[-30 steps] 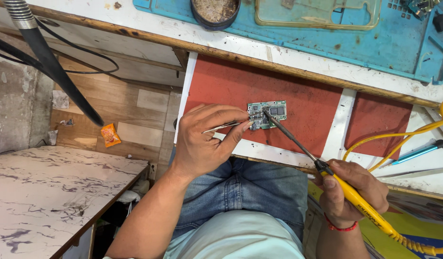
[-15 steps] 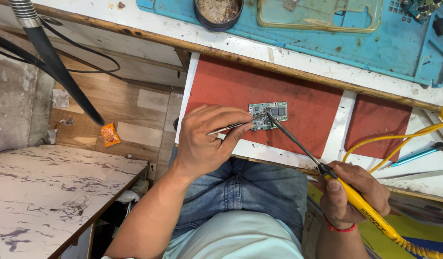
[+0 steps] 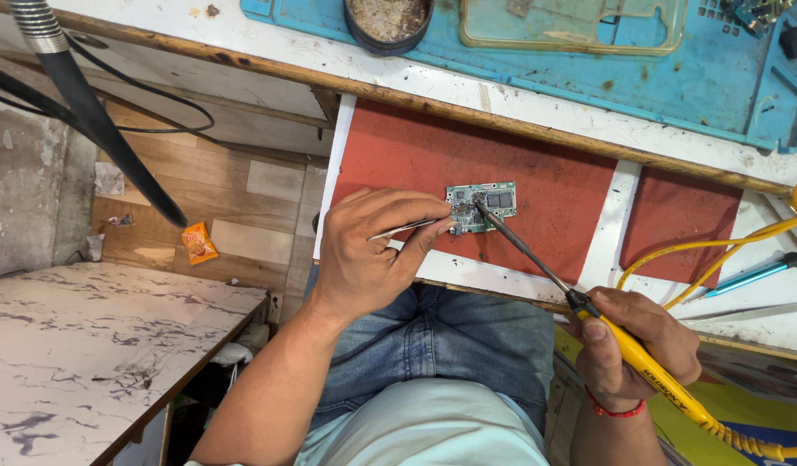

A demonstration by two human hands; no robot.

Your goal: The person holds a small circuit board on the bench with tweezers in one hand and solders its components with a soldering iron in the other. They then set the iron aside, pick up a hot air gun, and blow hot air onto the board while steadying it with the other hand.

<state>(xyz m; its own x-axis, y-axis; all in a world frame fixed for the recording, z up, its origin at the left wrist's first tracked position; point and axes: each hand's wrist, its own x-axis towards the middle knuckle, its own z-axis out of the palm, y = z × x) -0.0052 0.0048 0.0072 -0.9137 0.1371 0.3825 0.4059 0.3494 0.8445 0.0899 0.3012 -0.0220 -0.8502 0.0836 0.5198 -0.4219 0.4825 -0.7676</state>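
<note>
we see a white bench (image 3: 519,99) with a worn wooden front edge. on it lies a blue mat (image 3: 657,78), carrying a round dark tin (image 3: 388,22) and a clear yellowish case (image 3: 571,22). below it, a red-topped pull-out board (image 3: 536,177) bears a small green circuit board (image 3: 480,205). to the right, a yellow cable (image 3: 718,246) and a teal-handled tool (image 3: 752,273) rest on the white surface.
</note>
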